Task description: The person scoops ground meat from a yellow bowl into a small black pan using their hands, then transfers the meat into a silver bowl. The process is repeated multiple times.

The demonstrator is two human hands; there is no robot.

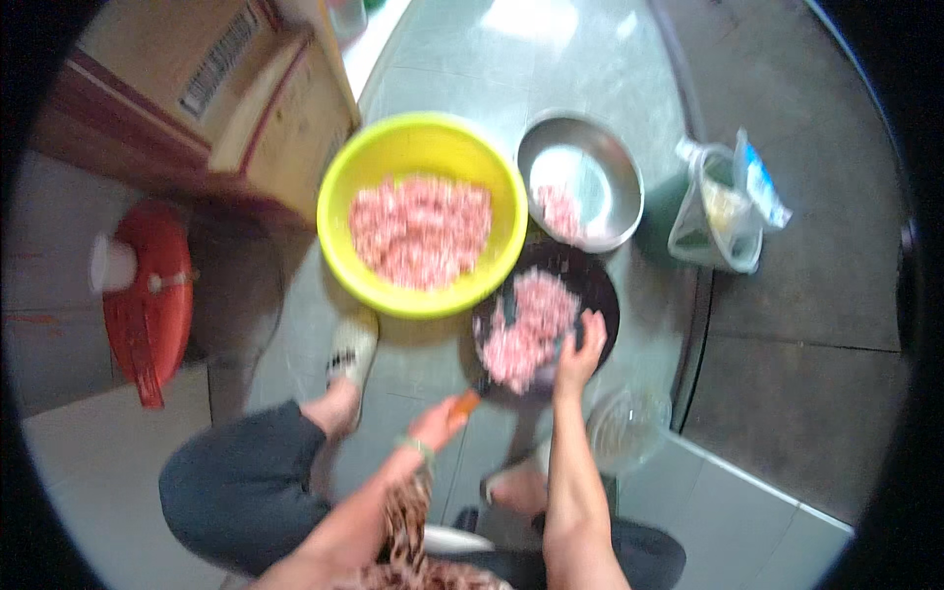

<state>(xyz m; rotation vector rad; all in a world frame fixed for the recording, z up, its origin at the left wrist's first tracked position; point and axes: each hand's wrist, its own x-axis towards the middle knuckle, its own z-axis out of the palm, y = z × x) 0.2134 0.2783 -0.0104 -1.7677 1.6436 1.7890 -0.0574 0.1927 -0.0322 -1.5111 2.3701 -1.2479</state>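
My left hand grips an orange handle at the lower left rim of a dark round pan or board; whether the handle belongs to it or to a separate tool I cannot tell. Chopped pink meat lies on the dark surface, with a dark blade-like piece among it. My right hand is at the right side of this meat, fingers partly spread, perhaps touching a dark piece. A yellow basin of minced meat stands behind to the left. Beside it, a steel bowl holds some meat.
Cardboard boxes stand at the upper left, near a red plastic object and a white cup. To the right are an opened plastic bag and a clear round container. My feet rest on the tiled floor.
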